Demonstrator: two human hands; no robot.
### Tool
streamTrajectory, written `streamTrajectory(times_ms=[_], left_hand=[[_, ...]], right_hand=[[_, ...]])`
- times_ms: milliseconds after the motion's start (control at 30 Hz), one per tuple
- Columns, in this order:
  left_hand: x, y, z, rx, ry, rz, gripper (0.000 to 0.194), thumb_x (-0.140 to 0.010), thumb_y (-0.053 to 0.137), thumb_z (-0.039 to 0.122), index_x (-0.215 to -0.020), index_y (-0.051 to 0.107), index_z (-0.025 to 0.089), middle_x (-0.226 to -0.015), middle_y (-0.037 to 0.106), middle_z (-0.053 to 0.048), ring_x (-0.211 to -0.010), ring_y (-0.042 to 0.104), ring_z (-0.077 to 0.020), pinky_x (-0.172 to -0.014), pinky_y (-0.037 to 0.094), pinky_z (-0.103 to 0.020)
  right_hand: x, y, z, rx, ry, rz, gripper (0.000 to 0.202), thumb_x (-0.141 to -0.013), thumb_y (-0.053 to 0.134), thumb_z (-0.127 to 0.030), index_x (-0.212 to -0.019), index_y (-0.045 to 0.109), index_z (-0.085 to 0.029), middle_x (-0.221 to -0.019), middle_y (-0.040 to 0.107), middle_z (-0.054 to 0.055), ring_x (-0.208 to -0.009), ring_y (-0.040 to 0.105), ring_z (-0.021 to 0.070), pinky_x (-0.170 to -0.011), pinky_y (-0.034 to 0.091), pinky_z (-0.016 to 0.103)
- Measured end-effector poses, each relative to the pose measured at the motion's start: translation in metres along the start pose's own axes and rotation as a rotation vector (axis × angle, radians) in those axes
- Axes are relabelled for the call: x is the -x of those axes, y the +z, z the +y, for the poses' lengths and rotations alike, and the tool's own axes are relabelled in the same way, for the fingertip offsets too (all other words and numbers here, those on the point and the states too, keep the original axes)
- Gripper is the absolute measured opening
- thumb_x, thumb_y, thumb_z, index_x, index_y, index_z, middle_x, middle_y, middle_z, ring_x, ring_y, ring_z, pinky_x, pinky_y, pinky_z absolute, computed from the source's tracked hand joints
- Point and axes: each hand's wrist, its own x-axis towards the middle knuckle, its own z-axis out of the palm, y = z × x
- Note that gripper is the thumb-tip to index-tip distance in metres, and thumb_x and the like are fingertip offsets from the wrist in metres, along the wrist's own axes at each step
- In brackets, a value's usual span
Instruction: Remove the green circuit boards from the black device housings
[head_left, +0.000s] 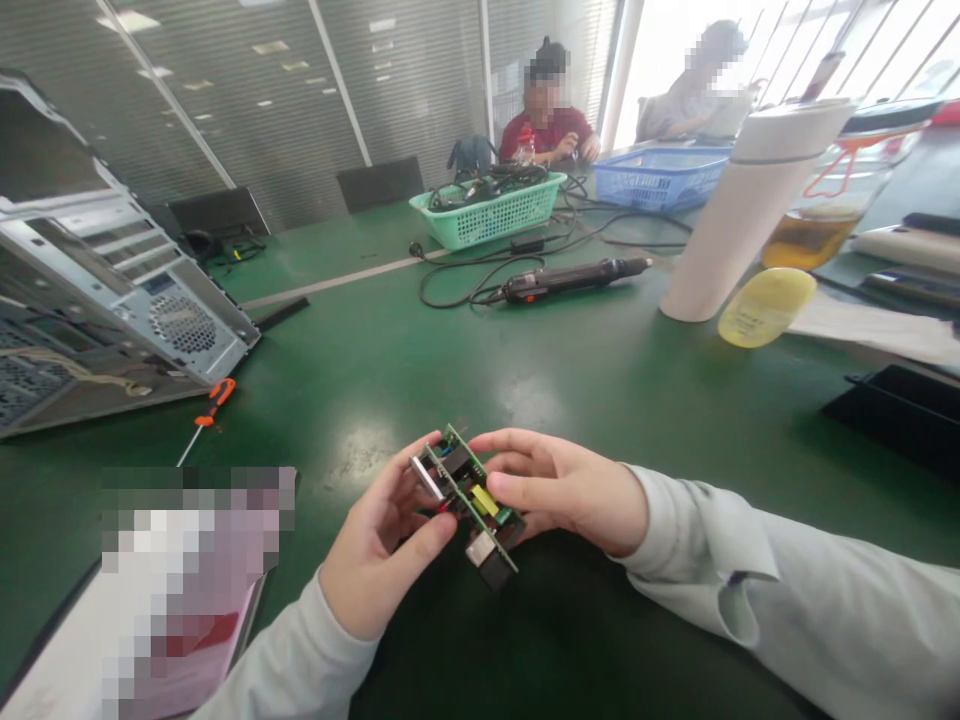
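Note:
A small green circuit board assembly (pixel 480 500), with a yellow part, a silver metal piece and a dark connector block on it, is held tilted above the green table (pixel 352 370). My left hand (pixel 390 540) grips its left side, thumb toward the lower edge and fingers partly behind it. On the right side, my right hand (pixel 562 485) has its thumb and curled fingers on the board near the yellow part. Both hands are closed round the same assembly.
An open metal computer case (pixel 180 320) and an orange-handled screwdriver (pixel 217 400) lie left. Beyond are a black electric screwdriver (pixel 570 282), a green basket (pixel 502 215) of cables and a blue basket (pixel 652 180). A white tumbler (pixel 735 210) stands right. Two people sit behind.

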Motion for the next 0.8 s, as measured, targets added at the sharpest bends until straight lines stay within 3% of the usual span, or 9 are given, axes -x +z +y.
streamTrajectory(times_ms=[100,200,300,433,533,633,733,800], left_hand=[[-0.001,0.001,0.001,0.002,-0.009,0.019,0.065,-0.069,0.075,0.04,-0.126,0.051,0.021,-0.111,0.066,-0.01,-0.095,0.063,-0.0232,-0.077,0.05,-0.029],[-0.002,-0.002,0.0,0.0,-0.003,-0.002,0.065,-0.069,0.075,0.039,-0.126,0.05,0.02,-0.099,0.068,-0.008,-0.082,0.063,-0.0194,-0.072,0.05,-0.029],[-0.003,-0.004,0.001,-0.026,0.003,-0.005,0.06,-0.071,0.074,0.034,-0.124,0.051,0.019,-0.089,0.066,-0.005,-0.068,0.058,-0.0136,-0.061,0.047,-0.025],[-0.004,-0.002,0.004,-0.059,0.002,0.023,0.05,-0.073,0.071,0.028,-0.119,0.055,0.02,-0.083,0.064,-0.002,-0.064,0.056,-0.0118,-0.054,0.044,-0.022],[-0.004,0.0,0.006,-0.071,0.002,0.075,0.043,-0.076,0.066,0.029,-0.117,0.057,0.019,-0.082,0.063,-0.002,-0.061,0.055,-0.0113,-0.052,0.044,-0.022],[-0.005,0.001,0.007,-0.076,0.0,0.108,0.039,-0.078,0.063,0.03,-0.115,0.058,0.017,-0.079,0.063,-0.002,-0.06,0.056,-0.0119,-0.051,0.043,-0.023],[-0.006,0.001,0.008,-0.083,-0.013,0.094,0.037,-0.078,0.062,0.03,-0.112,0.059,0.017,-0.076,0.063,-0.002,-0.059,0.056,-0.0128,-0.051,0.043,-0.024],[-0.005,0.001,0.008,-0.094,-0.019,0.094,0.036,-0.077,0.063,0.03,-0.11,0.06,0.017,-0.072,0.063,-0.001,-0.059,0.056,-0.013,-0.052,0.042,-0.024]], right_hand=[[0.0,0.002,-0.003,0.015,0.033,0.022,0.07,-0.063,0.081,-0.03,-0.12,0.042,-0.017,-0.094,0.053,0.002,-0.07,0.059,0.0098,-0.059,0.054,0.021],[0.0,0.003,-0.004,0.07,0.018,0.046,0.067,-0.064,0.078,-0.03,-0.119,0.045,-0.013,-0.1,0.053,0.006,-0.072,0.059,0.0103,-0.06,0.053,0.021],[-0.001,0.0,-0.003,0.167,-0.115,0.084,0.057,-0.062,0.074,-0.03,-0.11,0.048,-0.012,-0.108,0.052,0.009,-0.073,0.058,0.0104,-0.061,0.051,0.022],[0.0,0.0,-0.001,0.28,-0.345,0.157,0.045,-0.063,0.066,-0.022,-0.102,0.044,-0.016,-0.115,0.048,0.007,-0.075,0.059,0.01,-0.066,0.049,0.022],[0.002,0.002,-0.003,0.347,-0.431,0.212,0.046,-0.063,0.064,-0.018,-0.105,0.044,-0.017,-0.114,0.049,0.006,-0.08,0.06,0.0108,-0.073,0.05,0.023],[0.003,0.004,-0.007,0.256,-0.319,0.196,0.043,-0.069,0.064,-0.022,-0.108,0.048,-0.016,-0.105,0.056,0.007,-0.076,0.06,0.0108,-0.068,0.05,0.021],[0.006,0.004,-0.013,0.063,-0.081,0.08,0.026,-0.084,0.051,-0.032,-0.099,0.053,-0.011,-0.089,0.062,0.008,-0.067,0.061,0.0127,-0.058,0.051,0.022],[0.011,0.004,-0.017,0.021,-0.007,0.016,0.029,-0.091,0.043,-0.037,-0.092,0.054,-0.01,-0.082,0.063,0.009,-0.065,0.063,0.0148,-0.058,0.052,0.024]])
